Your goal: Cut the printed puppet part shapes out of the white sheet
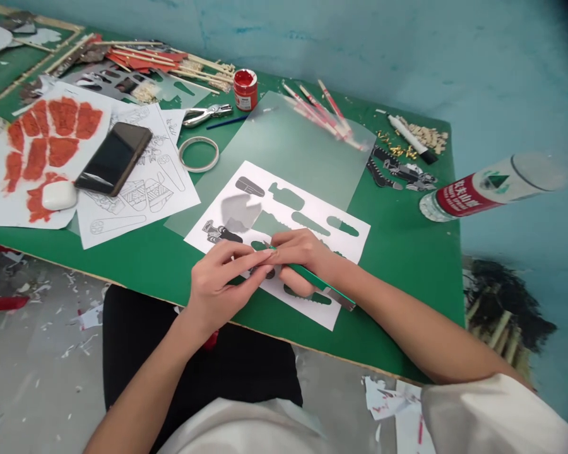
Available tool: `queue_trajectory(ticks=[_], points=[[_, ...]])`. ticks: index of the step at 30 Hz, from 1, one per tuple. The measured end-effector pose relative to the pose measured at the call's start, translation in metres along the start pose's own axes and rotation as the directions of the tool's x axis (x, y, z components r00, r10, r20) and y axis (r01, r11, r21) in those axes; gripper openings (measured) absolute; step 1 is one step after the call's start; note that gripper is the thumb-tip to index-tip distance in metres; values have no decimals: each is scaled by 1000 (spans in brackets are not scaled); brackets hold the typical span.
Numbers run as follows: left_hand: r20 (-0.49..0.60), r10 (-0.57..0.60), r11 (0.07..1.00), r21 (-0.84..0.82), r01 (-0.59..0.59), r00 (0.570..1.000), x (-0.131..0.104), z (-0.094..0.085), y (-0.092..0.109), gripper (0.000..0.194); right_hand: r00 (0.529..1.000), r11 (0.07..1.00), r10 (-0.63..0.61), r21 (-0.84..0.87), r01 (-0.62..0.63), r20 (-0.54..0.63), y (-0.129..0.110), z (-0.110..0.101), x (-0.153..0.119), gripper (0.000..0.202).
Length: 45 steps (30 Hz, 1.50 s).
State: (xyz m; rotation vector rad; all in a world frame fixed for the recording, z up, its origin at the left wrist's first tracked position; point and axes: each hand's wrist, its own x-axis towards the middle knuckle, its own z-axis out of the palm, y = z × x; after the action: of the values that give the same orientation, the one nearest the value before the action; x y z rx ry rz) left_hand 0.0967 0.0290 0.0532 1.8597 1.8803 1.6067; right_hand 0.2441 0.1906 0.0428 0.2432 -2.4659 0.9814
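My right hand is wrapped round a green utility knife, its tip pointing left toward my other fingers. The fingers of my left hand are pinched together right at the knife's tip; what they hold is too small and hidden to name. Both hands meet over the lower edge of a white sheet with several cut-out shapes. A dark printed piece lies on the sheet beside my left hand, and another dark piece shows near the sheet's top left corner.
The green table bears a phone, printed drawings, a tape roll, a hole punch and a red paint jar. On the right are a water bottle, a white tube and dark jointed pieces.
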Motion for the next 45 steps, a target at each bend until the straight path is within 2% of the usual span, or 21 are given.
queue_trajectory(ticks=[3,10,18,21,24,26,28,31,36,42,45], points=[[0,45,999,25,-45,999,3,1,-2,33,1000,1000,16,20,-16,-18,-1,-1,1,27],[16,69,996,47,-70,997,4,-2,0,33,998,999,38,26,-39,49,1,-2,-1,24],[14,71,994,86,-72,997,3,0,-1,30,998,997,10,81,-5,-59,-2,-1,2,27],[13,75,987,142,-76,997,4,0,0,28,1000,999,31,19,-31,-4,-4,-2,2,29],[33,79,966,244,-84,996,0,-5,6,40,995,995,82,-67,-78,55,-5,-3,3,38],[42,68,944,322,-78,997,-7,-12,12,47,996,996,88,-14,-88,12,-6,-3,4,41],[53,53,919,389,-69,997,-18,-19,17,39,997,995,73,72,-70,-36,-5,-4,5,37],[138,58,873,473,-117,989,-34,-28,22,34,998,995,43,89,-38,-51,-4,-4,5,30],[310,72,811,534,-237,948,-49,-27,22,48,991,996,87,5,-87,-104,-4,-1,5,27],[347,33,784,572,-239,937,-52,-24,14,52,996,997,71,-24,-72,-62,-4,-3,5,22],[349,38,789,564,-242,937,-54,-23,10,55,992,995,92,-38,-96,-80,-6,-3,5,24]])
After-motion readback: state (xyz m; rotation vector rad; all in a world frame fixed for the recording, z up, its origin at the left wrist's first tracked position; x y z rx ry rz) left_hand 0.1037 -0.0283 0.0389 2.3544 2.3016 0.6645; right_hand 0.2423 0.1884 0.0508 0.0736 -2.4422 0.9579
